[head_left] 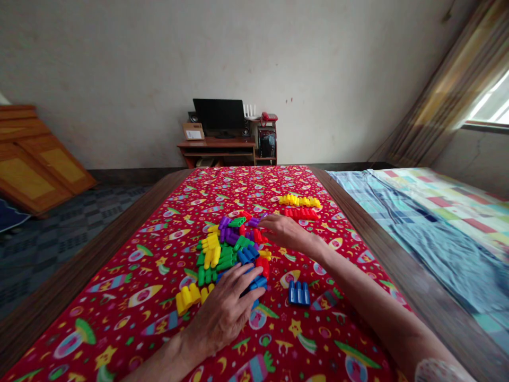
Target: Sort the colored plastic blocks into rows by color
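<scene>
A mixed pile of plastic building blocks made of joined tubes, in green [226, 258], yellow [212, 257], purple [228, 234], blue [248, 254] and red, lies on a red patterned cloth [159, 289]. My left hand [228, 305] rests on the near side of the pile with its fingers stretched apart over blue blocks. At the far right side of the pile, my right hand [284, 232] has its fingertips together at a purple block [254, 222]; its thumb is mostly hidden. Just below that hand's fingers is a red block [259, 236].
Right of the pile, yellow blocks [299, 201] form a row behind a row of red blocks [301, 214]. A single blue block [299, 293] lies nearer me. The table's dark wooden edge [358, 228] borders a bed [421, 233]. Beyond stands a desk with a monitor [219, 116].
</scene>
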A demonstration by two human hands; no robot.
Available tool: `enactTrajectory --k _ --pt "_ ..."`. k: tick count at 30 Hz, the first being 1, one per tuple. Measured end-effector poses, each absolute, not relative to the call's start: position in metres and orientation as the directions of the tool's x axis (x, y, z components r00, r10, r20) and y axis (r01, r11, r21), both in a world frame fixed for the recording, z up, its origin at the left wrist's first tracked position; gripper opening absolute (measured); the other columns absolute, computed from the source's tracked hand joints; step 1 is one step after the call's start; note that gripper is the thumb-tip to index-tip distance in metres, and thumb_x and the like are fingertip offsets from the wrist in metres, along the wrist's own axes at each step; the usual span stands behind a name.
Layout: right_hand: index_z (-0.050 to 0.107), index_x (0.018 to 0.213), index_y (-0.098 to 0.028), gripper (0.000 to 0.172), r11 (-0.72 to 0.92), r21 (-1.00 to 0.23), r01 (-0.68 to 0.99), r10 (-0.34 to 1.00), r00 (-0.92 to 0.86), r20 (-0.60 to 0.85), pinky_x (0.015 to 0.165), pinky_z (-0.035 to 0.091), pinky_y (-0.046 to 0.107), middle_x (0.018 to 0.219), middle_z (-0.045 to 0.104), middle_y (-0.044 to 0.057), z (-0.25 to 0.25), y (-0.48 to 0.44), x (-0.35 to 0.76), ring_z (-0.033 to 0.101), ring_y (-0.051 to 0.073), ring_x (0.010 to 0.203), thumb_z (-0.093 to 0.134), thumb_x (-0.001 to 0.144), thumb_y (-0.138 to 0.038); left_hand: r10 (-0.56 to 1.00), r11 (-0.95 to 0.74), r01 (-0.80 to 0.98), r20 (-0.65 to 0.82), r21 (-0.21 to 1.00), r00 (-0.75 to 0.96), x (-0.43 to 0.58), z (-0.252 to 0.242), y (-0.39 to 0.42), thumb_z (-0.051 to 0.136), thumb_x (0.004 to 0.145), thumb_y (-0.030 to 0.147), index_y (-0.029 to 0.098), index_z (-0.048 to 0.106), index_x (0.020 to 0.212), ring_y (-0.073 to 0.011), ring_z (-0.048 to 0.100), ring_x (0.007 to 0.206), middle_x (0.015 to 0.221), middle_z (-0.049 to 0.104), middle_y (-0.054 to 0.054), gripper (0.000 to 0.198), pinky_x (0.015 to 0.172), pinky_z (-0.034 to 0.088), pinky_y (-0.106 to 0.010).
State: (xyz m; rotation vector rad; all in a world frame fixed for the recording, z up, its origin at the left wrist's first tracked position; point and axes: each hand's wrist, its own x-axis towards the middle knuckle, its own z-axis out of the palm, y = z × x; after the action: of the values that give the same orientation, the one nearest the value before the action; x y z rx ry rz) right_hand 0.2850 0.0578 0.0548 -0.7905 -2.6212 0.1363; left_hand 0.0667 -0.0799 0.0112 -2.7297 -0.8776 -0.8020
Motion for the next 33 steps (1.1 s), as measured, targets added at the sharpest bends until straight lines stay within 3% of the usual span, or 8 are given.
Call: enactTrajectory --k 2,4,9,15,20,22,27,33 --pt "0.064 0.112 -0.016 0.023 0.878 -0.138 0.458 0.478 -0.826 0.298 0.075 0.047 0.027 0.111 0.065 0.011 0.040 0.057 0.270 0.061 0.018 0.094 0.057 0.090 -0.016 0.494 -0.813 0.582 0.537 0.008 0.684 0.067 0.012 -0.079 0.044 0.090 0.006 0.020 0.066 0.109 -0.0267 0.044 0.130 0.135 0.056 -0.009 0.032 0.106 0.046 -0.048" --pt "0.061 0.116 -0.015 0.026 0.884 -0.113 0.455 0.468 -0.846 0.254 0.075 0.049 0.029 0.106 0.065 0.011 0.028 0.059 0.264 0.062 0.020 0.092 0.058 0.090 -0.018 0.492 -0.814 0.581 0.537 0.005 0.685 0.067 0.011 -0.079 0.044 0.090 0.006 0.020 0.066 0.109 -0.0268 0.044 0.131 0.135 0.055 -0.009 0.032 0.106 0.046 -0.048" --pt "0.061 0.104 -0.018 0.017 0.878 -0.198 0.437 0.479 -0.818 0.320 0.072 0.047 0.027 0.093 0.066 0.006 0.033 0.063 0.277 0.061 0.016 0.081 0.055 0.090 -0.013 0.495 -0.815 0.579 0.533 0.013 0.686 0.067 0.010 -0.079 0.045 0.091 0.007 0.020 0.066 0.110 -0.0271 0.043 0.132 0.137 0.054 -0.009 0.031 0.108 0.044 -0.049" --pt "0.059 0.099 -0.017 0.013 0.745 -0.336 0.576 0.645 -0.495 0.583 0.075 0.044 0.026 0.093 0.067 0.007 0.061 0.074 0.310 0.060 0.017 0.086 0.059 0.089 -0.026 0.496 -0.817 0.577 0.530 0.016 0.687 0.066 0.010 -0.080 0.044 0.091 0.007 0.019 0.065 0.109 -0.0270 0.042 0.132 0.137 0.054 -0.010 0.030 0.108 0.044 -0.049" --pt "0.061 0.088 -0.019 0.012 0.536 -0.299 0.789 0.755 -0.289 0.589 0.078 0.044 0.029 0.082 0.067 0.006 0.052 0.098 0.344 0.060 0.020 0.082 0.061 0.086 -0.030 0.495 -0.818 0.575 0.525 0.013 0.693 0.066 0.009 -0.079 0.045 0.091 0.007 0.020 0.065 0.109 -0.0271 0.041 0.133 0.139 0.053 -0.009 0.031 0.108 0.044 -0.049" --pt "0.062 0.093 -0.019 0.013 0.494 -0.304 0.815 0.779 -0.260 0.570 0.078 0.045 0.030 0.084 0.068 0.006 0.042 0.104 0.353 0.061 0.021 0.084 0.061 0.085 -0.029 0.500 -0.816 0.577 0.524 0.018 0.690 0.066 0.009 -0.079 0.044 0.090 0.006 0.020 0.065 0.109 -0.0271 0.041 0.134 0.139 0.053 -0.009 0.031 0.108 0.044 -0.049" --pt "0.058 0.129 -0.019 0.045 0.502 -0.291 0.815 0.794 -0.301 0.529 0.086 0.048 0.034 0.112 0.067 0.013 0.025 0.108 0.360 0.061 0.024 0.102 0.059 0.085 -0.027 0.499 -0.818 0.575 0.528 0.023 0.687 0.065 0.009 -0.079 0.044 0.090 0.006 0.020 0.065 0.110 -0.0268 0.041 0.134 0.140 0.052 -0.009 0.031 0.109 0.043 -0.049" --pt "0.061 0.131 -0.018 0.043 0.456 -0.201 0.867 0.838 -0.342 0.425 0.088 0.047 0.036 0.111 0.068 0.014 0.025 0.106 0.367 0.061 0.025 0.101 0.054 0.089 -0.027 0.498 -0.818 0.575 0.529 0.023 0.687 0.065 0.009 -0.080 0.044 0.091 0.007 0.020 0.065 0.109 -0.0265 0.042 0.133 0.139 0.053 -0.009 0.030 0.108 0.044 -0.047"
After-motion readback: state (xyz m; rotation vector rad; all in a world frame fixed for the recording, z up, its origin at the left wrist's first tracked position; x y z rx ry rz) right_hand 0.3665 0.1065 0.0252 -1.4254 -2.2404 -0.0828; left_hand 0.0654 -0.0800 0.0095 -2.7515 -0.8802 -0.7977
